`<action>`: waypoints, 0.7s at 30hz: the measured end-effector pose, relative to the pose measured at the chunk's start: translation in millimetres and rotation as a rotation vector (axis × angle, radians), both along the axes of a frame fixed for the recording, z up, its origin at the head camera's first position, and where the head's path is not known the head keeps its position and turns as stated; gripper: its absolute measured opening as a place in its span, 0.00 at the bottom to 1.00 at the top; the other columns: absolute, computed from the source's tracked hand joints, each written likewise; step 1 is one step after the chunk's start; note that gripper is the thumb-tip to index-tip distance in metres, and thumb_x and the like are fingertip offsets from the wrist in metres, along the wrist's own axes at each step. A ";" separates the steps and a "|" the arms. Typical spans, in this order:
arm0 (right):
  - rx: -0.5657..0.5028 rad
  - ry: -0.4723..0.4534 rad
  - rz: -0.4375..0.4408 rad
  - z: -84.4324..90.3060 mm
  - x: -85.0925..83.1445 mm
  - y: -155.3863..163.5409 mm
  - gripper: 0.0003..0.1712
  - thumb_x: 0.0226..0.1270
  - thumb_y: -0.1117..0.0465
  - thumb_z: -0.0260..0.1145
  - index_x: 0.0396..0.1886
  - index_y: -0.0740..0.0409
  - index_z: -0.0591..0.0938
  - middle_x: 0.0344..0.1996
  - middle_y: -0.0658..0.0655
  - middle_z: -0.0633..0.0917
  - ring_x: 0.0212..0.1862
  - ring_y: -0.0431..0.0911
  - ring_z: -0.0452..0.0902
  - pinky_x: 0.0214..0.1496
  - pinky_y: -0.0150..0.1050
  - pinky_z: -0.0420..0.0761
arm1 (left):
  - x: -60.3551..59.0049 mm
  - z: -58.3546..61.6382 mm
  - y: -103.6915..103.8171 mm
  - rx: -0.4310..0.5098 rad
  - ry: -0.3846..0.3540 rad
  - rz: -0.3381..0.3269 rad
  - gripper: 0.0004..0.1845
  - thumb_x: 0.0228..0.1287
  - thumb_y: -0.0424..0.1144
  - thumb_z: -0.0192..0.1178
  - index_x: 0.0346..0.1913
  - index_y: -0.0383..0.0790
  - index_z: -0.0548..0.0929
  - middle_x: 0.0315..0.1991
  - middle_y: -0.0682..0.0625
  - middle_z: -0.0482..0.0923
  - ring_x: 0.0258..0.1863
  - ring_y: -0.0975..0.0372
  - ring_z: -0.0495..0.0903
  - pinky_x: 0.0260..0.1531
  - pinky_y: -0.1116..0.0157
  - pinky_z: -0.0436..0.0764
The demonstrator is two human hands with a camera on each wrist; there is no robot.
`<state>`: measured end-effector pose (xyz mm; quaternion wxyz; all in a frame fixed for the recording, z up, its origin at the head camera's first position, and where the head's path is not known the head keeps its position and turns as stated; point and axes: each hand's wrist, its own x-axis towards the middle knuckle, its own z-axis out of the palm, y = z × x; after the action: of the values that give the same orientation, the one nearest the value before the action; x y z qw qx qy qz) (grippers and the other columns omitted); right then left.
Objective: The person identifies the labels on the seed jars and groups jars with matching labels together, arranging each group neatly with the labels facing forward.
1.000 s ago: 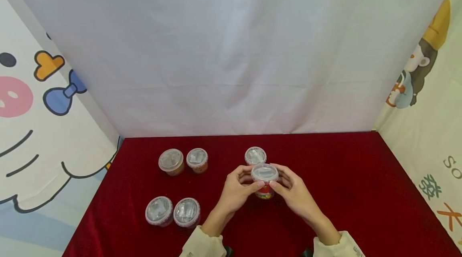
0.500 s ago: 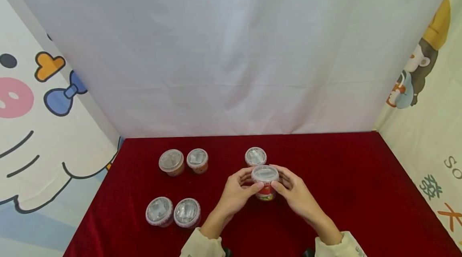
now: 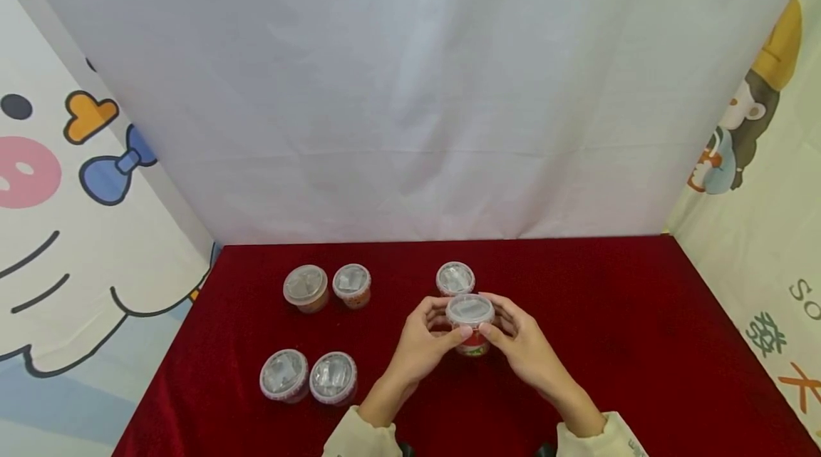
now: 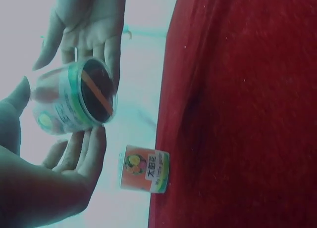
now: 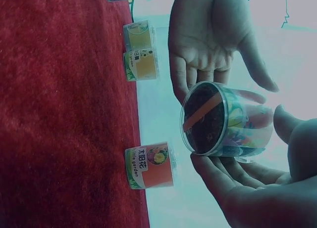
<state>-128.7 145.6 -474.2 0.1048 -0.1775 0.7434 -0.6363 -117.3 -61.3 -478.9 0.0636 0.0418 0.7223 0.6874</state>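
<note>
Raised above the red cloth, a small clear plastic cup [image 3: 471,311] with a lid and a red label sits between both hands. My left hand [image 3: 413,346] grips its left side, thumb in front and fingers round the back. My right hand [image 3: 526,346] holds the opposite side the same way. Seen from below in the right wrist view, the cup [image 5: 225,119] has dark contents and an orange strip across its base. Just beyond it stands a similar lidded cup [image 3: 455,277], whose orange label [image 4: 138,168] shows in the left wrist view.
On the red cloth [image 3: 609,329], two lidded cups stand at the back left, a wider one [image 3: 305,286] and a smaller one [image 3: 352,283]. Two more, a left cup [image 3: 284,375] and a right cup [image 3: 333,377], stand at the front left. A white curtain [image 3: 410,100] hangs behind.
The held cup has turned slightly between the fingers, so a different part of its label faces forward. Both hands stay in nearly the same place, and the standing cups have not moved.
</note>
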 end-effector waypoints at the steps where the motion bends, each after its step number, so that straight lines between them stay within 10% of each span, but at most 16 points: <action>1: -0.003 -0.001 0.009 0.1 0.0 0.6 0.30 0.83 0.63 0.61 0.77 0.69 0.67 0.71 0.73 0.74 0.72 0.67 0.71 0.64 0.36 0.80 | -0.2 -0.9 -1.2 0.000 0.001 -0.013 0.30 0.70 0.43 0.72 0.68 0.33 0.75 0.60 0.41 0.82 0.58 0.56 0.81 0.53 0.62 0.81; 7: -0.012 -0.037 0.029 2.4 0.3 2.7 0.31 0.84 0.61 0.59 0.79 0.70 0.65 0.72 0.73 0.73 0.74 0.67 0.69 0.66 0.36 0.79 | 0.0 -1.0 -6.2 -0.010 0.007 -0.063 0.31 0.74 0.45 0.68 0.73 0.33 0.74 0.66 0.38 0.80 0.63 0.49 0.80 0.59 0.56 0.82; 21: 0.028 -0.026 -0.033 1.2 1.3 -3.2 0.30 0.80 0.66 0.64 0.76 0.67 0.69 0.69 0.72 0.76 0.70 0.66 0.75 0.60 0.36 0.82 | 2.8 1.5 0.2 0.008 0.003 0.048 0.27 0.68 0.38 0.74 0.65 0.31 0.78 0.58 0.40 0.84 0.55 0.56 0.83 0.48 0.69 0.82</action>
<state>-127.4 142.4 -473.0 0.1064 -0.1558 0.7536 -0.6296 -114.4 -61.2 -477.4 0.0458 0.0259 0.7206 0.6914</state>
